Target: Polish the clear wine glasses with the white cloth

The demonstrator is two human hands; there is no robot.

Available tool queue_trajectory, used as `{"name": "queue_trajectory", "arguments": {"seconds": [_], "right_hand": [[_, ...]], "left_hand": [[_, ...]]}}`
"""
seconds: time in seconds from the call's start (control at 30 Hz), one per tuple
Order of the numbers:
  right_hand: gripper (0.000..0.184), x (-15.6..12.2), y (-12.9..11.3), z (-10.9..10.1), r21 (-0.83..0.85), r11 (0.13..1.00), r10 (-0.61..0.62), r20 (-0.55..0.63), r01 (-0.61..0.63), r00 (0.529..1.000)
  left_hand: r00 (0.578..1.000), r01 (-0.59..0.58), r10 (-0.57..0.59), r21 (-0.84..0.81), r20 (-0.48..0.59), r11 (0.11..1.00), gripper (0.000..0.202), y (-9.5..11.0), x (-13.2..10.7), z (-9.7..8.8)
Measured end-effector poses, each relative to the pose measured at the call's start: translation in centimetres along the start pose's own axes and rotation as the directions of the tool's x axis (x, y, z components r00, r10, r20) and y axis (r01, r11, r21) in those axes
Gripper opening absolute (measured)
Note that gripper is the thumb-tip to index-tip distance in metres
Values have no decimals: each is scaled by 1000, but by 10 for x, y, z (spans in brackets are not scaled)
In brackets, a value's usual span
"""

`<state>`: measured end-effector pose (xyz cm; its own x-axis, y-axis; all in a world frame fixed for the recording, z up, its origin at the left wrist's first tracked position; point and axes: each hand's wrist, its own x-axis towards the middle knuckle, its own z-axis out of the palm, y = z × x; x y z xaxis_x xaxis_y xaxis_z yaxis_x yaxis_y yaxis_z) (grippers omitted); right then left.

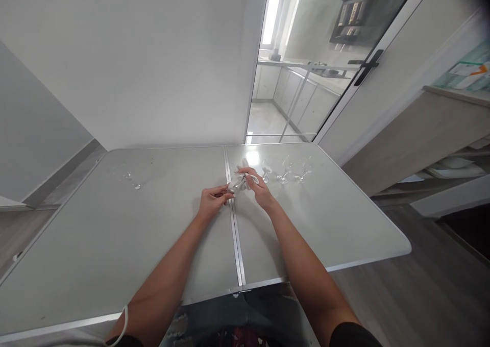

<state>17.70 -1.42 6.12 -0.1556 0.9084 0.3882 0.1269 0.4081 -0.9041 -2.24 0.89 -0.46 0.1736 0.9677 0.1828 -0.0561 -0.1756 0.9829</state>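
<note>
Near the middle of the table, a small clear glass (237,186) is held tilted between my hands. My left hand (214,200) pinches its near end with thumb and fingers closed. A white cloth (243,166) is bunched around the far end of the glass, and my right hand (261,188) is closed on that cloth. Much of the glass is hidden by cloth and fingers. Just beyond my right hand stands a stemmed glass (265,174), with a second stemmed glass (284,173) and a third stemmed glass (303,172) to its right.
Another clear glass (132,180) lies on its side at the table's far left. The pale folding table (153,255) has a metal seam (234,234) down its middle. Behind it are a white wall (153,66) and a glazed door (291,92); shelves (429,127) stand at right.
</note>
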Motion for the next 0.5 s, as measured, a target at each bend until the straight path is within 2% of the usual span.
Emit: {"name": "queue_trajectory", "arguments": {"seconds": [0.1,0.3,0.4,0.5], "right_hand": [[47,0,-2,-3,80,996,46,35,-49,998],[47,1,-1,1,-136,990,-31,-3,30,1000],[49,1,-1,3,-43,999,1,-22,-1,1000],[51,0,-1,-1,20,999,34,27,-35,999]], "left_hand": [[998,58,-55,-77,38,995,47,4,2,-1],[992,107,-100,-96,72,990,47,5,3,0],[994,99,-93,-99,62,990,45,2,3,-1],[992,108,-100,-105,81,989,50,1,3,-2]]}}
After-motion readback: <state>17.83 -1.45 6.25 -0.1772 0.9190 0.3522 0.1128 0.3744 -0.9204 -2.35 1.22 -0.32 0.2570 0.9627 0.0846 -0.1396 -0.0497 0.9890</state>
